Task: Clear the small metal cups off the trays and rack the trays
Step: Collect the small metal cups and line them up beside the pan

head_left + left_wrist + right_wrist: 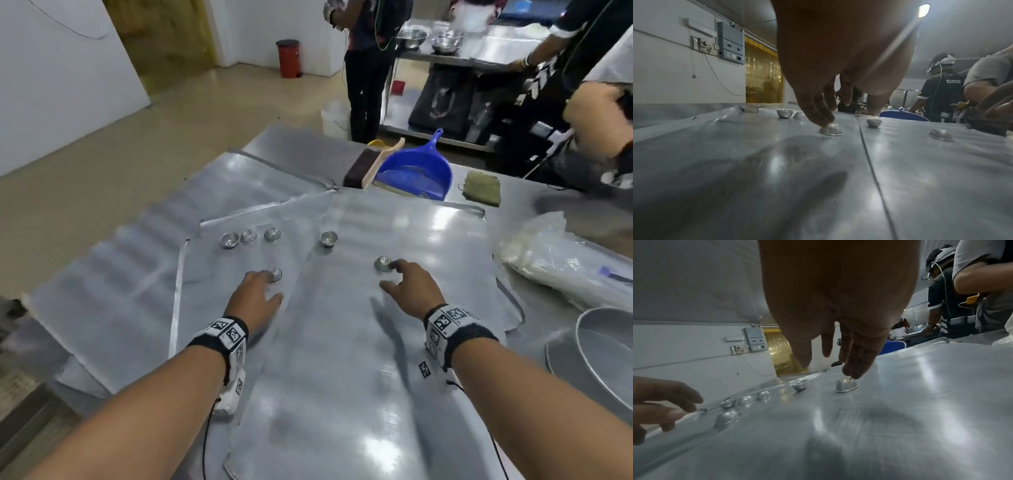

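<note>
Two flat metal trays lie side by side, the left tray (120,291) partly under the right tray (342,377). My left hand (272,286) touches the top of an upturned small metal cup (274,275) (830,129) with its fingertips, thumb apart. Three more cups (249,236) stand in a row beyond it. My right hand (388,275) rests its fingertips (853,375) on another upturned cup (383,265) (846,385), thumb spread away. An upright cup (328,238) stands further back on the right tray. Neither hand is closed round a cup.
A blue dustpan (414,171), a brush (363,168) and a scouring pad (481,187) lie at the table's far edge. A plastic bag (555,260) and round pans (599,346) sit at the right. People stand beyond the table, and a person's arm (596,116) reaches in at the far right.
</note>
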Demonstrator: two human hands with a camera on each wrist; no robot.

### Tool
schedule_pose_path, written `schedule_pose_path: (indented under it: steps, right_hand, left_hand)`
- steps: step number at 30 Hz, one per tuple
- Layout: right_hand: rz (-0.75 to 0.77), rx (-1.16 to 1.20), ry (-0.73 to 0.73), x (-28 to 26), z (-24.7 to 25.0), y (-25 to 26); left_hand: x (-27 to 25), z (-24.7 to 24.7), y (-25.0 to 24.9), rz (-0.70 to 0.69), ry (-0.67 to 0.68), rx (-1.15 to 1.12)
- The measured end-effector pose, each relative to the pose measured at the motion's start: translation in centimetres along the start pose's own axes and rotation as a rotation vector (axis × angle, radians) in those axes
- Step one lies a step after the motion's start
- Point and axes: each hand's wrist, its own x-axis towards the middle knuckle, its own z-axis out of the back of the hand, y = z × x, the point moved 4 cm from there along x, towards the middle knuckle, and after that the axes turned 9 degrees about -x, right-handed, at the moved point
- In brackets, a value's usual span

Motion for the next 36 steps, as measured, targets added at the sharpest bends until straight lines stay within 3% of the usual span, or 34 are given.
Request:
schedule_pose_path:
  steps: [7,14,23,28,36]
  right_hand:
    - [-0.018,-0.016,0.05,5.7,-2.8,-1.6]
    - [-0.081,-0.015,0.063,7.4,-5.7,-1.9]
    - [-0.04,-0.181,-0.048,6.0,-6.4,-0.7]
    - [-0.036,-0.197,0.015,4.7,-6.3,-0.3]
    - [-0.046,-0.06,-0.02,0.9,-7.0,0.9]
  left_hand:
    - [4.8,-1.5,3.3,0.007,0.079,0.062]
    - [6.8,-2.7,3.9,-0.022,0.093,0.154]
    - [6.6,-2.5,3.6,-0.067,0.09,0.125]
    - [5.6,-2.3,2.9,-0.081,0.076,0.066]
    - [3.3,-3.7,1.2,-0.14,0.219,0.053]
